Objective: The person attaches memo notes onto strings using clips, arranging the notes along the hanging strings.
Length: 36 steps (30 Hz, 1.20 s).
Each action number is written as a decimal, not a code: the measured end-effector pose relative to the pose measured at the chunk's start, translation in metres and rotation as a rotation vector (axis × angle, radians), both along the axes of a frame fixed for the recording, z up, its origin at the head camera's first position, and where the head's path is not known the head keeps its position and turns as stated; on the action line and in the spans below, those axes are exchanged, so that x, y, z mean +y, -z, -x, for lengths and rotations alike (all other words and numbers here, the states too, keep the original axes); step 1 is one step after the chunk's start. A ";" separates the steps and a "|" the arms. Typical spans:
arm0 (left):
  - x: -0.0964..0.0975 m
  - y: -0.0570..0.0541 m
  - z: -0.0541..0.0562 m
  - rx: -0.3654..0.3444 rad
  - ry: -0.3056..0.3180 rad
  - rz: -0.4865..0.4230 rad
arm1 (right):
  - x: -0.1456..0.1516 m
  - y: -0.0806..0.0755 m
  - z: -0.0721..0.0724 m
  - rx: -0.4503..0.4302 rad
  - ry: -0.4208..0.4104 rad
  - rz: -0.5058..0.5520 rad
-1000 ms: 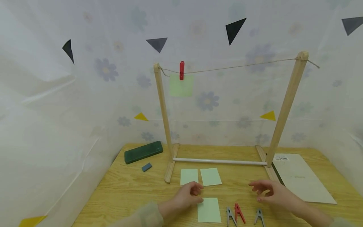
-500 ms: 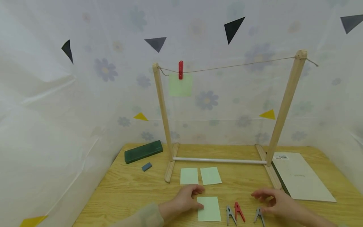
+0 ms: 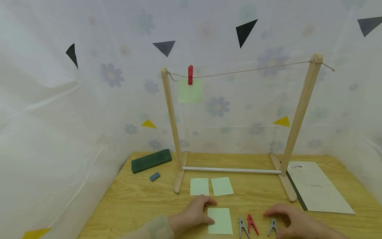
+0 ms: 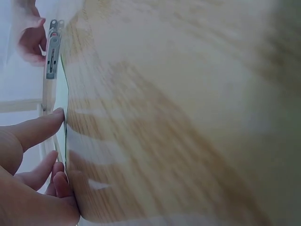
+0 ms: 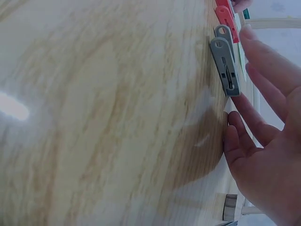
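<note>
My left hand (image 3: 195, 212) is low over the table, its thumb on the left edge of a pale green paper square (image 3: 221, 221), fingers loosely bent beyond it. In the left wrist view the thumb (image 4: 40, 129) reaches that sheet's edge. My right hand (image 3: 293, 220) rests spread around a grey clothespin (image 3: 273, 227), forefinger past its far end and thumb near its legs. The right wrist view has this clothespin (image 5: 225, 66) standing beside the fingers, with no grip on it. A second grey clothespin (image 3: 243, 227) and a red clothespin (image 3: 252, 224) lie between the hands.
Two more green squares, a left one (image 3: 199, 186) and a right one (image 3: 222, 186), lie before a wooden frame (image 3: 302, 114). On its string (image 3: 247, 70) a red clothespin (image 3: 190, 75) holds a green square (image 3: 189, 94). Green case (image 3: 151, 161), blue eraser (image 3: 155, 176) left; notebook (image 3: 320, 189) right.
My right hand has come down and toward me from above the table to around the grey clothespin. The left hand has lowered slightly, its thumb staying at the near paper square.
</note>
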State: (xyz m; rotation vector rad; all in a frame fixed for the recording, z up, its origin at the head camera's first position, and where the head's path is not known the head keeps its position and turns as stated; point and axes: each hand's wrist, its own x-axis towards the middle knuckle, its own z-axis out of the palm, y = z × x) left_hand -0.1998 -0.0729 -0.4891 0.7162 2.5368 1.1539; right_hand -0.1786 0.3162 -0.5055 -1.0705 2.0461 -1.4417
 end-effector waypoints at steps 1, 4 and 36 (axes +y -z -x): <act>0.000 0.000 0.000 0.000 0.001 0.002 | 0.000 0.001 0.000 0.052 0.003 -0.020; -0.001 0.000 0.001 -0.007 0.002 0.009 | -0.001 0.004 0.000 0.186 0.006 -0.065; -0.002 0.004 0.007 -0.097 0.034 -0.024 | -0.005 0.011 -0.005 0.373 0.065 -0.085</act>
